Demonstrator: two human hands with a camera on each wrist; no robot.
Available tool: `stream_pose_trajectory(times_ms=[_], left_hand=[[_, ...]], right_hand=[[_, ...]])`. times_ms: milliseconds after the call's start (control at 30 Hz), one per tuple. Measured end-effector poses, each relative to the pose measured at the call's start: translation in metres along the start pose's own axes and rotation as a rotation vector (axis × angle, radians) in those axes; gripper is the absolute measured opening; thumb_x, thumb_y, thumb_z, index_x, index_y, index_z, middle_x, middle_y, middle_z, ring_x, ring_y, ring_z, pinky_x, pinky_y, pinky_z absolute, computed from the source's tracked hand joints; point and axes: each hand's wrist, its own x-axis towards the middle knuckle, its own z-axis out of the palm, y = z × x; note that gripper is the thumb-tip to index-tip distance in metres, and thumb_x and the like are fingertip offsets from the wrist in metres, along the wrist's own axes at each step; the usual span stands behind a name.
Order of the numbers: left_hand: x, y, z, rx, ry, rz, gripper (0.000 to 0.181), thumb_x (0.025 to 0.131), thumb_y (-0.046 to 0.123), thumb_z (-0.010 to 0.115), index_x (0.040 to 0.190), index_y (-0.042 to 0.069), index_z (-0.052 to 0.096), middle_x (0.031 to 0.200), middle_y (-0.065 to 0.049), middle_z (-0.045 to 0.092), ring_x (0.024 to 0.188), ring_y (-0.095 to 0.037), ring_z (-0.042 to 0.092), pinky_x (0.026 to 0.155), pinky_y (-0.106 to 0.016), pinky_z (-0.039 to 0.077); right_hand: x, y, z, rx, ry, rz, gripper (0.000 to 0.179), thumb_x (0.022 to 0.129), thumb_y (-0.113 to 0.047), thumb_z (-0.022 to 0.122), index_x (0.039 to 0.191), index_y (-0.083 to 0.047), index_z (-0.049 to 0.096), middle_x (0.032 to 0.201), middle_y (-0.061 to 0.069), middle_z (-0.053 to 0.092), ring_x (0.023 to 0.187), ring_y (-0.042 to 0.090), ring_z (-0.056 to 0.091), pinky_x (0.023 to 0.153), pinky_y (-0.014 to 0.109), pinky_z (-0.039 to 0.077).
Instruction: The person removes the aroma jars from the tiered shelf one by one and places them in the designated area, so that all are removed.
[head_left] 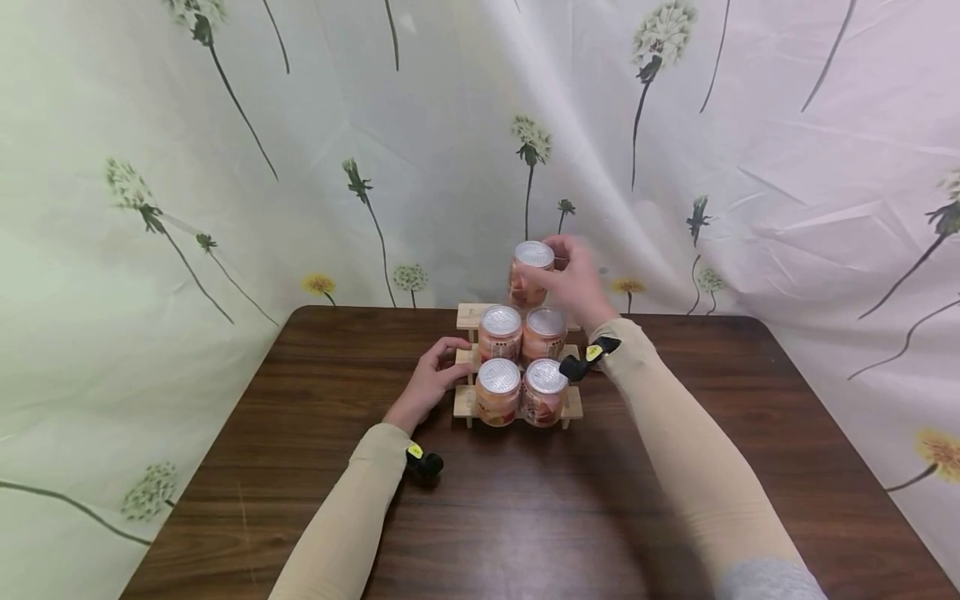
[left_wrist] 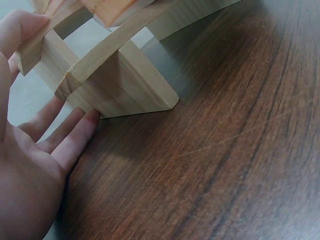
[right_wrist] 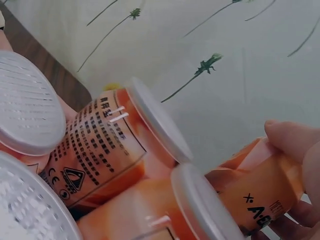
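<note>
A small three-tier wooden rack (head_left: 464, 402) stands on the table, with two orange-labelled cans under silvery lids on each of its two lower tiers. At its left side, my left hand (head_left: 432, 382) grips the rack, thumb over a tier board (left_wrist: 77, 20) and other fingers against the side. My right hand (head_left: 576, 279) holds another such can (head_left: 527, 287) over the top tier at the back, fingers and thumb around its side. In the right wrist view, that held can (right_wrist: 260, 192) shows beyond the nearer cans (right_wrist: 107, 145). Whether its base touches the board is hidden.
The rack is on a dark wood-grain table (head_left: 315, 467). Behind the table's far edge hangs a pale curtain (head_left: 450, 167) printed with dandelions. A small black camera (head_left: 581, 364) on my right wrist is close above the front right can (head_left: 543, 400).
</note>
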Motion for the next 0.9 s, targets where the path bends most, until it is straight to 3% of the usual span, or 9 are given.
stream_pose_trajectory(times_ms=[333,600,900], left_hand=[[0.018,-0.03,-0.002,0.008,0.016,-0.015,0.039,0.101,0.008,0.069,0.138,0.005,0.057,0.14,-0.018,0.058,0.11,-0.019,0.061,0.094,-0.044,0.058],[0.016,-0.031,0.0,0.01,0.034,0.005,0.039,0.102,0.012,0.071,0.138,0.008,0.058,0.138,-0.016,0.058,0.112,-0.02,0.061,0.091,-0.038,0.058],[0.014,-0.029,0.0,0.033,0.037,0.007,0.037,0.101,0.012,0.07,0.136,0.009,0.058,0.14,-0.017,0.059,0.115,-0.024,0.06,0.093,-0.039,0.057]], right_hand=[[-0.004,0.008,-0.032,0.146,0.082,-0.009,0.058,0.088,-0.028,0.087,0.133,-0.009,0.056,0.13,0.012,0.061,0.112,0.022,0.058,0.09,0.032,0.05],[-0.01,0.023,-0.055,0.169,0.103,-0.021,0.053,0.091,-0.022,0.085,0.132,-0.008,0.055,0.13,0.013,0.061,0.112,0.021,0.058,0.084,0.025,0.053],[-0.02,0.039,-0.079,0.15,0.14,0.024,0.055,0.092,-0.022,0.084,0.137,-0.008,0.056,0.135,0.014,0.061,0.115,0.019,0.057,0.088,0.023,0.052]])
